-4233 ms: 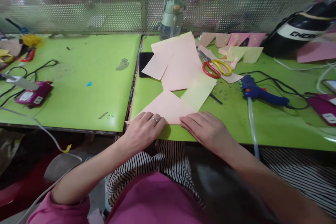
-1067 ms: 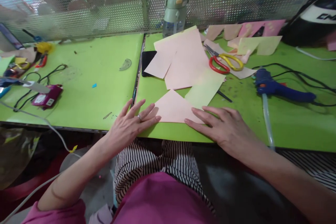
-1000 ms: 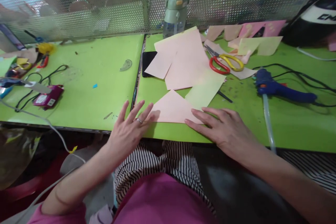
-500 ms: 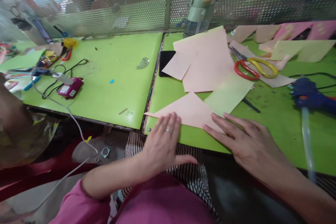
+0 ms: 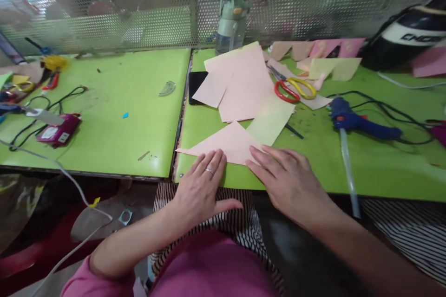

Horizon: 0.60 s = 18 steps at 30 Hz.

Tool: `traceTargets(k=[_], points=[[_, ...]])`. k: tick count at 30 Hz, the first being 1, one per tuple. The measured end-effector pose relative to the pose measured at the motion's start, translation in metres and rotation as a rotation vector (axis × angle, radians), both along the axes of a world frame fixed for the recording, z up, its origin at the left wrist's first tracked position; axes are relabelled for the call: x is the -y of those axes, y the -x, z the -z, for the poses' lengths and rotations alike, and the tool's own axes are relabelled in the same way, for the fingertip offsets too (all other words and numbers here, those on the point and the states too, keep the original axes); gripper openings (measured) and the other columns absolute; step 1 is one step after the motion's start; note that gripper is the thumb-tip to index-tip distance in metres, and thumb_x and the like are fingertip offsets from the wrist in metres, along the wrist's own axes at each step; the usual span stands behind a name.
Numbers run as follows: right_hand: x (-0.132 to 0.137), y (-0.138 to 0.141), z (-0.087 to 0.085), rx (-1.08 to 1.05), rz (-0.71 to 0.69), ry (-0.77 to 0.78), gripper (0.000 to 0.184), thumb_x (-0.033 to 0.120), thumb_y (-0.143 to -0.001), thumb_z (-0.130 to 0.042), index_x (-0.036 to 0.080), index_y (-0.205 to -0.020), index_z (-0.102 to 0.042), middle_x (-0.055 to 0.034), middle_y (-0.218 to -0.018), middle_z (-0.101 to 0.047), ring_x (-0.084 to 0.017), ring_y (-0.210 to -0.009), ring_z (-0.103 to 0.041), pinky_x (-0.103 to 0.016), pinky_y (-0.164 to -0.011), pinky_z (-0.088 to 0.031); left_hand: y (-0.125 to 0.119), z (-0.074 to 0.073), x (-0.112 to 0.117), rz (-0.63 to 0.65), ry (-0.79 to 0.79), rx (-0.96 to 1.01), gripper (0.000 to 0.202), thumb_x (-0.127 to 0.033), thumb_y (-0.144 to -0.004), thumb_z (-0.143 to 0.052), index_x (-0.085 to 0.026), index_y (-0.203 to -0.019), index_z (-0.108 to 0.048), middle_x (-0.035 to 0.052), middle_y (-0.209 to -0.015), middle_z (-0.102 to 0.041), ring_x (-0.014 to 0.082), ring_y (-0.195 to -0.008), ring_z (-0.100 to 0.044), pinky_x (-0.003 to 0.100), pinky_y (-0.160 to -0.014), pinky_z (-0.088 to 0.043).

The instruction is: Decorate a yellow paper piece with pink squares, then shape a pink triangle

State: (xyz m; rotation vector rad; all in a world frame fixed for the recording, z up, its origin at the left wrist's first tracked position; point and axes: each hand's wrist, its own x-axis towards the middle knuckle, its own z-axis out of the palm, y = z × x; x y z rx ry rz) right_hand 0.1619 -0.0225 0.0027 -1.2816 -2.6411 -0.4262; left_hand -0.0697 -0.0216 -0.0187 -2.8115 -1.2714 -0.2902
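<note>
A pale pink paper folded into a triangle (image 5: 228,144) lies at the front edge of the green table (image 5: 365,162). My left hand (image 5: 200,185) lies flat with its fingertips on the triangle's lower edge, thumb out to the right; a ring is on one finger. My right hand (image 5: 287,181) rests flat with spread fingers on the triangle's right corner. Neither hand holds anything. Behind the triangle lie larger pink sheets (image 5: 244,79) and a pale yellow sheet (image 5: 272,118).
Red and yellow scissors (image 5: 294,89) and a blue glue gun (image 5: 355,120) with its cable lie to the right. A dark phone (image 5: 195,84) and a green water bottle (image 5: 232,14) stand behind. A second green table (image 5: 104,111) at left carries cables and a magenta device (image 5: 57,131).
My left hand, spread wide to the triangle's left a second ago, has come in with fingers together onto its lower edge. My right hand stays on the right corner. The view swung and came back.
</note>
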Motion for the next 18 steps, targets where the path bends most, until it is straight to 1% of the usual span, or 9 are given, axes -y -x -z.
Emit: traceTargets(k=[1,3,5,7,9,11,14,16,18], points=[[0.002,0.009,0.002,-0.015,0.023,-0.004,0.044,0.005,-0.087,-0.044,0.014,-0.126,-0.064,-0.0109,-0.136,-0.062,-0.028,-0.122,-0.053,-0.049,-0.1,-0.037,-0.002,0.002,0.0,0.012,-0.001,0.007,0.101,-0.081,-0.084,-0.02,-0.004,-0.147,-0.038,0.0163,-0.153,-0.041,0.0253,-0.145,-0.034,0.039,-0.119,-0.028],[0.006,0.028,0.007,-0.066,0.049,0.002,0.046,0.009,-0.09,-0.043,0.013,-0.134,-0.058,-0.0096,-0.139,-0.06,-0.027,-0.126,-0.051,-0.05,-0.105,-0.034,-0.001,0.005,-0.001,0.019,-0.02,0.01,0.098,-0.08,-0.086,-0.021,-0.004,-0.146,-0.039,0.0165,-0.153,-0.042,0.026,-0.144,-0.035,0.04,-0.119,-0.028],[0.01,0.04,0.014,-0.128,0.092,0.047,0.045,0.024,-0.094,-0.045,0.014,-0.136,-0.056,-0.0091,-0.144,-0.056,-0.028,-0.134,-0.044,-0.053,-0.113,-0.026,0.002,0.006,-0.001,0.032,-0.053,0.013,0.097,-0.078,-0.087,-0.022,-0.003,-0.146,-0.04,0.0175,-0.153,-0.041,0.0273,-0.144,-0.036,0.041,-0.12,-0.027],[0.016,0.041,0.02,-0.168,0.141,0.068,0.053,0.046,-0.095,-0.045,0.014,-0.138,-0.054,-0.0101,-0.145,-0.054,-0.032,-0.138,-0.04,-0.06,-0.115,-0.019,0.005,0.006,0.0,0.053,-0.076,0.017,0.096,-0.077,-0.088,-0.025,-0.002,-0.146,-0.039,0.0186,-0.153,-0.041,0.0282,-0.144,-0.036,0.041,-0.12,-0.026],[0.025,0.028,0.024,-0.165,0.181,0.062,0.064,0.058,-0.094,-0.042,0.016,-0.141,-0.051,-0.0109,-0.144,-0.055,-0.036,-0.138,-0.04,-0.067,-0.113,-0.016,0.006,0.005,0.0,0.073,-0.081,0.027,0.096,-0.077,-0.088,-0.028,-0.002,-0.148,-0.036,0.0194,-0.152,-0.041,0.0289,-0.143,-0.036,0.042,-0.12,-0.027],[0.035,0.008,0.025,-0.131,0.222,0.046,0.066,0.059,-0.095,-0.038,0.015,-0.144,-0.047,-0.0119,-0.142,-0.056,-0.037,-0.136,-0.043,-0.07,-0.111,-0.017,0.007,0.004,0.0,0.084,-0.071,0.041,0.098,-0.078,-0.086,-0.031,-0.002,-0.149,-0.034,0.0195,-0.152,-0.042,0.0295,-0.143,-0.038,0.043,-0.119,-0.029],[0.048,-0.021,0.024,-0.087,0.297,0.02,0.066,0.054,-0.098,-0.034,0.011,-0.147,-0.04,-0.015,-0.14,-0.058,-0.039,-0.134,-0.045,-0.073,-0.109,-0.02,0.015,0.003,-0.001,0.081,-0.071,0.042,0.1,-0.078,-0.086,-0.033,-0.003,-0.152,-0.028,0.0207,-0.151,-0.043,0.0308,-0.141,-0.04,0.043,-0.118,-0.031],[0.055,-0.032,0.024,-0.071,0.335,0.019,0.066,0.052,-0.099,-0.033,0.01,-0.15,-0.036,-0.0169,-0.139,-0.058,-0.04,-0.134,-0.047,-0.073,-0.108,-0.021,0.027,0.002,-0.001,0.058,-0.089,0.029,0.102,-0.078,-0.086,-0.036,-0.002,-0.153,-0.022,0.0227,-0.151,-0.042,0.033,-0.14,-0.041,0.046,-0.116,-0.033],[0.059,-0.037,0.027,-0.067,0.353,0.023,0.067,0.053,-0.099,-0.033,0.012,-0.151,-0.033,-0.0174,-0.139,-0.058,-0.039,-0.134,-0.047,-0.072,-0.109,-0.02,0.042,0.001,-0.001,0.013,-0.102,0.01,0.102,-0.077,-0.086,-0.038,-0.003,-0.155,-0.019,0.0238,-0.15,-0.042,0.0351,-0.138,-0.043,0.05,-0.115,-0.034]])
